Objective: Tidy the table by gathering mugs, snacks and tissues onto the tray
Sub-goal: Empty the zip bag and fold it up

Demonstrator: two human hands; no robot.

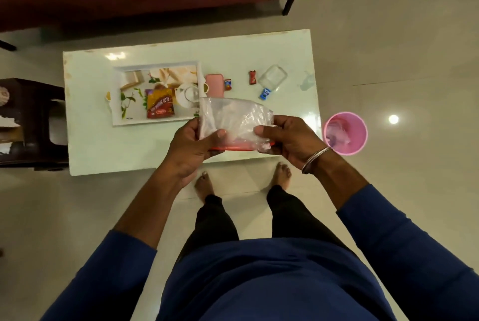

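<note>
A clear plastic bag (234, 121) with an orange-red strip along its lower edge is gripped at both ends, at the centre of the frame: the fingers (217, 134) of the left hand (191, 150) are closed on its left end, thumb on top, and the fingers (260, 130) of the right hand (290, 140) are closed on its right end. The bag's long axis runs left to right across the frame, above the near edge of the counter (90, 144).

The tray (117, 92) lies just up and to the left of the bag, so the left hand is judged the nearer one for setting it down. A red snack packet (160, 104) and a white mug (185, 95) are already on the tray; the mug's lower right part is hidden behind the bag.

Three small sweets (228, 84) (252, 77) (265, 93) are left loose on the counter to the upper right of the fingers, beside a pink phone (215, 84) and a clear container (272, 79).

What the bag holds cannot be made out through the crinkled plastic; it is perhaps tissues. A pink bin (346, 132) stands on the floor at the right, its contents blurred.
</note>
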